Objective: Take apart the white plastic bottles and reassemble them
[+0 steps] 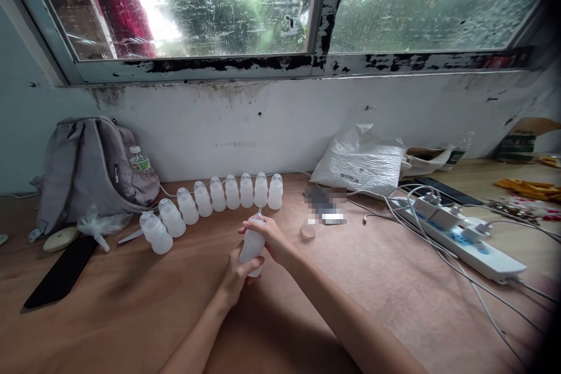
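Note:
A small white plastic bottle [251,245] stands between both hands above the wooden table [131,315]. My left hand [236,276] grips its lower body from below. My right hand [272,238] closes around its upper part near the clear nozzle tip. A loose clear cap [307,231] lies on the table just right of my right hand. Behind the hands, several identical capped white bottles [218,194] stand in a curved row from the left toward the wall.
A grey backpack [90,166] with a water bottle leans at the back left. Near it lie a black phone [61,272] and a crumpled clear bag [99,224]. A white plastic bag [359,160] sits by the wall. A power strip [464,239] with chargers and cables spreads at the right.

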`<state>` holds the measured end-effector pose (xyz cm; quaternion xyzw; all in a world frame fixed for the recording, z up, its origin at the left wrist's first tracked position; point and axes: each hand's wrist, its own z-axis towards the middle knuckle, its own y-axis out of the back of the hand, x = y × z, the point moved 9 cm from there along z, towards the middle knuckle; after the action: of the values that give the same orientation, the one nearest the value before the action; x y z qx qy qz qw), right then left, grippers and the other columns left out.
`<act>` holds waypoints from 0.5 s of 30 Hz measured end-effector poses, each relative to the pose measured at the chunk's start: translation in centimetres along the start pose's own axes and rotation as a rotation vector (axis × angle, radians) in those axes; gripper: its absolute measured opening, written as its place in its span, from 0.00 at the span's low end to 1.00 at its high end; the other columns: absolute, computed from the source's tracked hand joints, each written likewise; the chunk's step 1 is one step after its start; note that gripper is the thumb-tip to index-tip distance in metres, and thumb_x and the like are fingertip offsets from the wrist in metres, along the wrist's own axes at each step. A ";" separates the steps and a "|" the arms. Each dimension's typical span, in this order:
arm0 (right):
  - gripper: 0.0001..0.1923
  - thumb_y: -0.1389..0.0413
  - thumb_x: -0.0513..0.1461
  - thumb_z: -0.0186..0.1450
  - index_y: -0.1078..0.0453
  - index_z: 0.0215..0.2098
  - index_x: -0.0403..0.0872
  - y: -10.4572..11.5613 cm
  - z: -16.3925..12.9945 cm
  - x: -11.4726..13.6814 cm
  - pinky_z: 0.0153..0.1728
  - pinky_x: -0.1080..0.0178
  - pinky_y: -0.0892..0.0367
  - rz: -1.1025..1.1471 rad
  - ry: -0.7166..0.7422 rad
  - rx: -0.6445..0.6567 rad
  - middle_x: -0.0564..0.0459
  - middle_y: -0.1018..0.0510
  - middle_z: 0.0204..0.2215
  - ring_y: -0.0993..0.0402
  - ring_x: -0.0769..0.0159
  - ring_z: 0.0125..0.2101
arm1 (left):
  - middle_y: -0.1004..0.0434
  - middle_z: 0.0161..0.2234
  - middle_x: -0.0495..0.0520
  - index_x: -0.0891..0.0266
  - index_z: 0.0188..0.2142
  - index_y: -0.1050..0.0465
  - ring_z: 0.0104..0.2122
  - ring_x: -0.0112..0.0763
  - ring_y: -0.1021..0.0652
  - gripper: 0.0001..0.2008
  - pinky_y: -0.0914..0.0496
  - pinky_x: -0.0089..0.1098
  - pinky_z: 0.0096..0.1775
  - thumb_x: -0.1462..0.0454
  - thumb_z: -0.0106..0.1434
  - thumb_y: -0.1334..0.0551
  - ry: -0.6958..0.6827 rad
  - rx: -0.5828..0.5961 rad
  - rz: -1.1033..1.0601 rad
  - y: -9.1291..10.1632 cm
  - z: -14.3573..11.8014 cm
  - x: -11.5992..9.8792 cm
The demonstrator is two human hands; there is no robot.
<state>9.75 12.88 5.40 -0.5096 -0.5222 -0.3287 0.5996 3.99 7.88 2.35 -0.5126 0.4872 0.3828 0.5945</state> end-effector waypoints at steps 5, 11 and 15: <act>0.15 0.40 0.44 0.48 0.38 0.29 0.46 -0.7 -0.3 0.1 0.20 0.68 0.39 0.098 -0.034 0.083 0.50 0.24 0.28 0.28 0.64 0.27 | 0.35 0.22 0.49 0.67 0.29 0.34 0.16 0.19 0.37 0.11 0.51 0.22 0.16 0.61 0.48 0.42 0.155 0.094 -0.288 -0.9 -0.8 1.2; 0.25 0.37 0.50 0.41 0.34 0.32 0.45 -3.9 -2.5 2.3 0.41 0.58 0.38 0.206 -0.066 0.575 0.44 0.28 0.44 0.34 0.56 0.46 | 0.45 0.17 0.44 0.64 0.32 0.35 0.09 0.13 0.50 0.21 0.61 0.22 0.11 0.49 0.48 0.47 0.345 0.361 -0.746 -3.7 -2.6 2.7; 0.29 0.37 0.47 0.44 0.35 0.42 0.47 -0.5 -0.6 0.5 0.40 0.60 0.38 0.037 -0.091 0.433 0.48 0.27 0.40 0.32 0.61 0.41 | 0.45 0.16 0.42 0.63 0.31 0.36 0.08 0.13 0.50 0.21 0.59 0.21 0.10 0.48 0.48 0.46 0.268 0.449 -0.786 -3.0 -2.1 2.0</act>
<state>9.60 12.24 6.05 -0.3928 -0.5978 -0.1748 0.6766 6.91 5.15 1.09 -0.5619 0.3993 -0.0556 0.7223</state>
